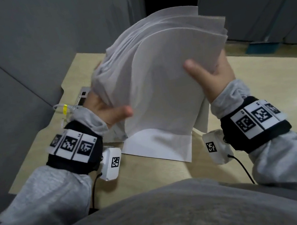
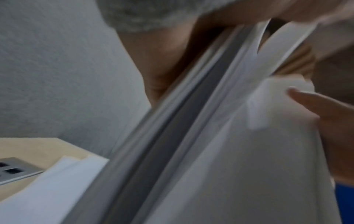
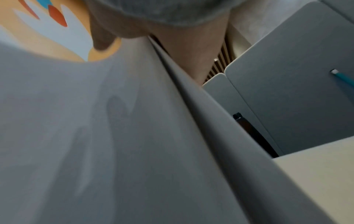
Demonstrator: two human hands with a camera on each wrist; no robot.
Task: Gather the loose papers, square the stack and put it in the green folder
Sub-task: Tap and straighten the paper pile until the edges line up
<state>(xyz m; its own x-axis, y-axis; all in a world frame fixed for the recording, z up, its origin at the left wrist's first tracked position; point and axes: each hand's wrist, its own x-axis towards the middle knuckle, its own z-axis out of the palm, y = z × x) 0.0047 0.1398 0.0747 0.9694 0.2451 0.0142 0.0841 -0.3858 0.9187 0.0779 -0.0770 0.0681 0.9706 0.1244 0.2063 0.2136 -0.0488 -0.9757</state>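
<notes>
A thick, uneven stack of white papers (image 1: 158, 81) stands on its lower edge on the desk, its top bowed away from me and fanned out. My left hand (image 1: 109, 111) grips its left side, thumb in front. My right hand (image 1: 211, 79) grips the right side, thumb on the front sheet. In the left wrist view the sheets (image 2: 229, 151) run between my thumb (image 2: 310, 101) and the fingers behind. The right wrist view shows the front sheet (image 3: 114, 136) with finger shadows through it. One loose sheet (image 1: 161, 147) lies flat under the stack. No green folder is in view.
The light wooden desk (image 1: 267, 81) stretches to the right. A socket panel (image 1: 83, 96) and a white cable with a yellow tag (image 1: 65, 108) sit at the desk's left edge. Grey partition panels (image 1: 7, 68) close in the left and back.
</notes>
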